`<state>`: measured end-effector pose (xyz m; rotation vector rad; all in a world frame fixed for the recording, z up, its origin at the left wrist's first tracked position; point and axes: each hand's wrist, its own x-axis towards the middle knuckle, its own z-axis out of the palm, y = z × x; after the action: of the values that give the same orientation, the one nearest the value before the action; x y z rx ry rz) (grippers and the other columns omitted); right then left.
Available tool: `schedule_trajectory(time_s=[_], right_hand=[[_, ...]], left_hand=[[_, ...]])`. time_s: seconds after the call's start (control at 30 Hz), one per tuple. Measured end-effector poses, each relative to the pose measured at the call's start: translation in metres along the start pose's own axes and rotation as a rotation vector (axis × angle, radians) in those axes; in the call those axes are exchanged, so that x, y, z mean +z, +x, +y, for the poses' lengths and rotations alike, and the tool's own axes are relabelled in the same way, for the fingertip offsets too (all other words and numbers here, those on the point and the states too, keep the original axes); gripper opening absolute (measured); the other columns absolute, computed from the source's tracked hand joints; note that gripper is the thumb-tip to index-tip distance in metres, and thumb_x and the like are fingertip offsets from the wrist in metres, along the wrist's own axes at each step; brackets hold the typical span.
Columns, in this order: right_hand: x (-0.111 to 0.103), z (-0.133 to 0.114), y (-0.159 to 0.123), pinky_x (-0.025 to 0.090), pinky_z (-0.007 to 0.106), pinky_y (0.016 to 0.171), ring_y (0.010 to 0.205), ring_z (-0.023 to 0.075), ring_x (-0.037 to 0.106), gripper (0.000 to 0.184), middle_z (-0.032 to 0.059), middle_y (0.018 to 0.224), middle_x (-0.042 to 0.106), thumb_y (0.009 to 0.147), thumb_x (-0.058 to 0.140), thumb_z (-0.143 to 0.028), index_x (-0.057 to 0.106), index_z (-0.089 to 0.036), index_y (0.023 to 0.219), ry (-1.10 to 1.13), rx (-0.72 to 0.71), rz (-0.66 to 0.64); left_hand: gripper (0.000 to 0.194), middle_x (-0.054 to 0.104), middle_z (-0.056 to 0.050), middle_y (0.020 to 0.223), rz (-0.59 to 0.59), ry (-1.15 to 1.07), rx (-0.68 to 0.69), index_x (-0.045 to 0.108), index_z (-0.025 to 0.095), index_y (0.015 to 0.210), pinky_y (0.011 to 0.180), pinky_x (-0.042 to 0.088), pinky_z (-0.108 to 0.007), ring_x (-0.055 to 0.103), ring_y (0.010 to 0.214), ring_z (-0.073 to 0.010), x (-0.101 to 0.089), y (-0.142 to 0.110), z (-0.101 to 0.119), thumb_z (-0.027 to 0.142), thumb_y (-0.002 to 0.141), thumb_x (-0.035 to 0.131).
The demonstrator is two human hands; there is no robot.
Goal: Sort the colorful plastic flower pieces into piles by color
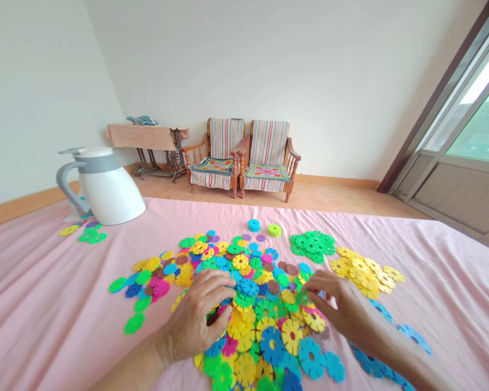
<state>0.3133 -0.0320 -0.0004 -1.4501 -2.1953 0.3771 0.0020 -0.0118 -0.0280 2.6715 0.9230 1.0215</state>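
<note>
Loose notched plastic discs [264, 328] in many colours are heaped on the pink cloth before me. My left hand [198, 312] rests over the left side of this heap, its fingers bent and its thumb apart from the forefinger. A blue disc [248, 287] lies by its fingertips, and no disc shows clearly in its grasp. On the heap's right side, my right hand [336, 296] pinches a green disc [303, 297] between thumb and fingers; it looks slightly blurred.
Sorted piles of green discs [313, 245] and yellow discs [362, 271] lie at right, with blue discs [414, 338] partly under my right forearm. A white jug [112, 190] stands at the left back of the table. Two wooden chairs [267, 146] stand beyond.
</note>
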Motion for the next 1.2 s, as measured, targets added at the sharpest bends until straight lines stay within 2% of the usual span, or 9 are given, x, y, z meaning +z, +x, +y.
schedule_trajectory(time_s=[0.1, 0.27, 0.4, 0.47, 0.57, 0.7, 0.83, 1.0, 1.2], right_hand=[[-0.004, 0.031, 0.029, 0.043, 0.027, 0.058, 0.061, 0.0155, 0.058, 0.023, 0.0017, 0.068, 0.067, 0.083, 0.049, -0.028, 0.069, -0.02, 0.075, -0.026, 0.157, 0.124], [-0.01, 0.096, 0.078, 0.041, 0.026, 0.054, 0.058, 0.0164, 0.06, 0.019, 0.0032, 0.061, 0.066, 0.076, 0.049, -0.026, 0.066, -0.017, 0.073, -0.027, 0.415, 0.309], [-0.008, 0.114, 0.093, 0.041, 0.026, 0.052, 0.06, 0.0183, 0.061, 0.019, 0.0071, 0.066, 0.068, 0.074, 0.048, -0.024, 0.065, -0.015, 0.075, -0.046, 0.495, 0.368], [-0.004, 0.104, 0.092, 0.042, 0.027, 0.056, 0.064, 0.0188, 0.062, 0.021, 0.009, 0.074, 0.07, 0.076, 0.047, -0.024, 0.065, -0.015, 0.081, -0.046, 0.476, 0.374], [0.004, 0.064, 0.084, 0.044, 0.027, 0.06, 0.067, 0.0168, 0.063, 0.02, 0.0054, 0.076, 0.07, 0.077, 0.049, -0.024, 0.067, -0.017, 0.084, -0.001, 0.352, 0.284], [0.019, -0.01, 0.066, 0.044, 0.024, 0.06, 0.064, 0.0129, 0.06, 0.017, -0.0003, 0.073, 0.068, 0.08, 0.052, -0.02, 0.068, -0.022, 0.085, 0.109, 0.069, 0.038], [0.035, -0.057, 0.051, 0.046, 0.031, 0.08, 0.091, 0.017, 0.059, 0.028, 0.0041, 0.099, 0.066, 0.081, 0.052, -0.014, 0.064, -0.023, 0.104, 0.158, -0.229, -0.115], [0.047, -0.069, 0.05, 0.041, 0.038, 0.093, 0.106, 0.0219, 0.052, 0.04, 0.0084, 0.109, 0.061, 0.072, 0.051, -0.004, 0.06, -0.019, 0.108, -0.027, -0.326, -0.191], [0.043, -0.065, 0.056, 0.042, 0.034, 0.078, 0.089, 0.0209, 0.056, 0.025, 0.0076, 0.093, 0.063, 0.073, 0.05, -0.007, 0.062, -0.017, 0.093, -0.154, -0.255, -0.217]], left_hand=[[0.024, 0.065, -0.008, 0.104, 0.0, 0.002, 0.005, 0.062, 0.019, 0.099, 0.094, 0.046, -0.043, 0.056, 0.105, -0.0227, 0.001, 0.0, -0.001, 0.008, 0.081, 0.05], [0.023, 0.065, -0.008, 0.102, 0.009, 0.005, 0.006, 0.063, 0.019, 0.097, 0.093, 0.047, -0.042, 0.055, 0.104, -0.0228, 0.001, 0.0, -0.001, 0.008, 0.081, 0.051], [0.023, 0.065, -0.007, 0.101, 0.018, 0.003, 0.009, 0.063, 0.019, 0.096, 0.094, 0.046, -0.042, 0.055, 0.105, -0.0223, 0.001, 0.0, -0.001, 0.008, 0.08, 0.052], [0.023, 0.065, -0.007, 0.1, 0.021, -0.004, 0.005, 0.063, 0.019, 0.096, 0.093, 0.046, -0.042, 0.055, 0.104, -0.022, 0.001, 0.0, 0.0, 0.007, 0.08, 0.051], [0.023, 0.065, -0.007, 0.099, 0.025, -0.02, 0.007, 0.063, 0.019, 0.095, 0.093, 0.046, -0.042, 0.055, 0.103, -0.0218, 0.001, 0.0, 0.0, 0.006, 0.079, 0.051], [0.022, 0.065, -0.007, 0.099, 0.039, -0.025, 0.025, 0.063, 0.019, 0.093, 0.093, 0.045, -0.042, 0.055, 0.103, -0.0219, 0.0, 0.001, 0.001, 0.006, 0.079, 0.053], [0.019, 0.065, -0.007, 0.1, 0.026, -0.011, 0.013, 0.063, 0.019, 0.09, 0.091, 0.045, -0.041, 0.055, 0.103, -0.0216, -0.002, 0.002, 0.003, 0.006, 0.08, 0.053], [0.017, 0.065, -0.007, 0.1, 0.006, -0.007, 0.007, 0.063, 0.019, 0.089, 0.091, 0.045, -0.04, 0.056, 0.102, -0.0211, -0.003, 0.004, 0.004, 0.008, 0.081, 0.052], [0.018, 0.066, -0.007, 0.097, 0.031, 0.001, 0.008, 0.063, 0.019, 0.088, 0.09, 0.047, -0.041, 0.057, 0.1, -0.0218, -0.002, 0.004, 0.004, 0.008, 0.081, 0.051]])
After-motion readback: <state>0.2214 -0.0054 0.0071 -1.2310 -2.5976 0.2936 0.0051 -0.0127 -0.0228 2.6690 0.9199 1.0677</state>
